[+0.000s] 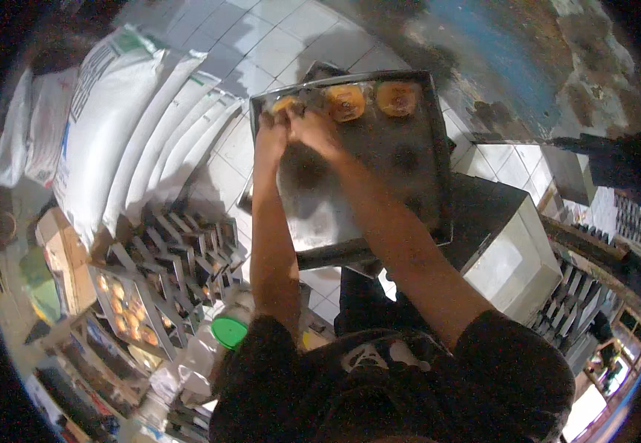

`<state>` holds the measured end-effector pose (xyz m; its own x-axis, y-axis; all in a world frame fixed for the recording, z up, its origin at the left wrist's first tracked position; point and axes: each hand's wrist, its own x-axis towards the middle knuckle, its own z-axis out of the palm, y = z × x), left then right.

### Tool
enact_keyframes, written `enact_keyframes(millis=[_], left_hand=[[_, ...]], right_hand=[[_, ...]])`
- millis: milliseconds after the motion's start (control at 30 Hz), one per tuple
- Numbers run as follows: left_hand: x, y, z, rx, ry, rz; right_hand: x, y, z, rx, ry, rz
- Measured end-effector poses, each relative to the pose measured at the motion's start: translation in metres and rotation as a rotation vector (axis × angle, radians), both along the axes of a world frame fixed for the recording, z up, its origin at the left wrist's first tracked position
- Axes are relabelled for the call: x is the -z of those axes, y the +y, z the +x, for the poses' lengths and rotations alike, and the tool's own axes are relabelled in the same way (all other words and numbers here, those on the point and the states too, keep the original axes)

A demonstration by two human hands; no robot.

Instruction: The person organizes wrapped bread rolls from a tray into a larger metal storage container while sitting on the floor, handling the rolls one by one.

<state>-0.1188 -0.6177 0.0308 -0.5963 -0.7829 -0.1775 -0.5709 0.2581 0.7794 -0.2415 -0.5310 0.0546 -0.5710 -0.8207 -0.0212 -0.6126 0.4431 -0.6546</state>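
Both of my hands are together over the far left corner of a dark metal baking tray (373, 246). A golden bun in a clear wrapper (285, 103) lies there, partly hidden by my fingers. My left hand (272, 132) grips its near left side with curled fingers. Close beside it, my right hand (313, 128) pinches the near edge of the same wrapper; the fingertips are blurred. To the right along the tray's far side are a wrapped bun with printing (346, 103) and another wrapped bun (397, 99).
White woven sacks (113, 116) lean in a row at the left. Below them stands a rack of trays (182, 260), with a tray of round buns (124, 310). A green lid (229, 332) is near my left elbow. A pale box-like cabinet (511, 260) stands at the right.
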Motion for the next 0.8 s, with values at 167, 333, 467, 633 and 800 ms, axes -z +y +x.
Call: enact_keyframes(millis=[167, 333, 467, 633, 800], left_hand=[[-0.125, 0.052, -0.046, 0.199, 0.098, 0.168], [-0.103, 0.018, -0.132, 0.688, -0.202, 0.106], [-0.086, 0.015, -0.168, 0.787, -0.212, 0.123], [-0.129, 0.049, -0.121, 0.749, -0.354, 0.05], [-0.175, 0.081, -0.186, 0.957, -0.292, 0.111]], right_hand=[[-0.066, 0.079, 0.006, 0.538, -1.033, -0.516], [0.009, 0.061, -0.007, 0.991, -0.795, -0.584], [0.035, 0.043, -0.034, 1.04, -0.637, -0.614], [-0.073, 0.082, -0.003, 1.119, -1.193, -1.106], [-0.105, 0.114, -0.025, 1.167, -0.974, -1.15]])
